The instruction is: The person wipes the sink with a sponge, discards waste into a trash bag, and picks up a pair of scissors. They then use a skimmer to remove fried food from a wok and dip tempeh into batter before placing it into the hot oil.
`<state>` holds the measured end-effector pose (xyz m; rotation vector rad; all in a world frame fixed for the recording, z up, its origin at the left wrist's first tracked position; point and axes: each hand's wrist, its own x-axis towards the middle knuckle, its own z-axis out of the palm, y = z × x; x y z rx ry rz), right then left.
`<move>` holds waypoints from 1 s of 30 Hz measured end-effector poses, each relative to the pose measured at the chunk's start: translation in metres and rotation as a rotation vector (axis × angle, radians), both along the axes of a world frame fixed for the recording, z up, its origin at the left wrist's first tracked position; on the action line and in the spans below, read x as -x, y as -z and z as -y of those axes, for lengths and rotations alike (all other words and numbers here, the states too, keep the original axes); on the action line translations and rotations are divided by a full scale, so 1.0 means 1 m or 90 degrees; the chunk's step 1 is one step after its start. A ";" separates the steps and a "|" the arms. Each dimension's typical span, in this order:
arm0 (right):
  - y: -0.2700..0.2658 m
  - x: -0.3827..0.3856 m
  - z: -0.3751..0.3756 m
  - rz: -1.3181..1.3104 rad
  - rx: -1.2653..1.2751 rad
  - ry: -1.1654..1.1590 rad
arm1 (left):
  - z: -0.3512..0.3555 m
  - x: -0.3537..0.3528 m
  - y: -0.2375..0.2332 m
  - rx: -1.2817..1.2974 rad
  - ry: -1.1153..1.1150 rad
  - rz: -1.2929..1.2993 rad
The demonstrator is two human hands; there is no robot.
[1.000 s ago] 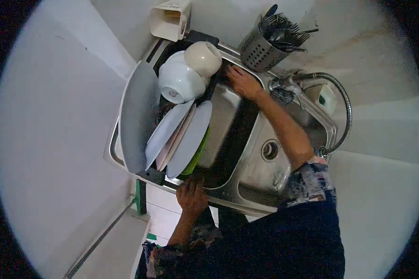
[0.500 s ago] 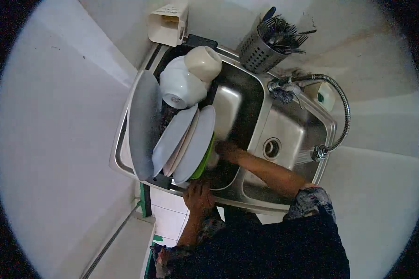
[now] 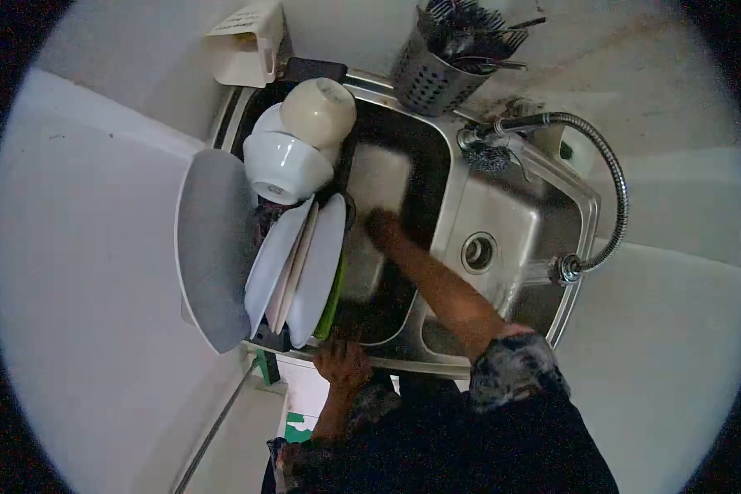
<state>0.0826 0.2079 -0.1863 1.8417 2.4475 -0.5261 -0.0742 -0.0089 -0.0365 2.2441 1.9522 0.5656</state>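
My right hand (image 3: 380, 229) reaches into the left basin of the steel sink (image 3: 445, 222), low over its bottom. It is dark, and its fingers are too obscured to show whether they hold anything. At the sink's front edge, my left hand (image 3: 343, 362) has its fingers curled over the rim. Just left of my right hand, white plates (image 3: 319, 267) lean on edge in a dish rack, with a green item (image 3: 332, 305) at their side. Behind them sit a white bowl (image 3: 286, 167) and a cream bowl (image 3: 319, 113). A large grey-white platter (image 3: 214, 247) stands furthest left.
A perforated cutlery holder (image 3: 440, 78) full of forks and other utensils stands at the back. The flexible faucet hose (image 3: 613, 169) arcs over the right basin, its spray head (image 3: 566, 268) above the right side. A white pitcher-like container (image 3: 251, 49) sits at the back left.
My right hand has moved farther back in the basin, away from the front edge. My left hand stays at the rim. The view has shifted, and the platter appears farther left and tilted.
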 end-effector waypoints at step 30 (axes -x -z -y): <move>-0.003 0.074 0.117 -0.036 0.209 -0.044 | 0.004 0.000 0.010 -0.047 -0.023 0.037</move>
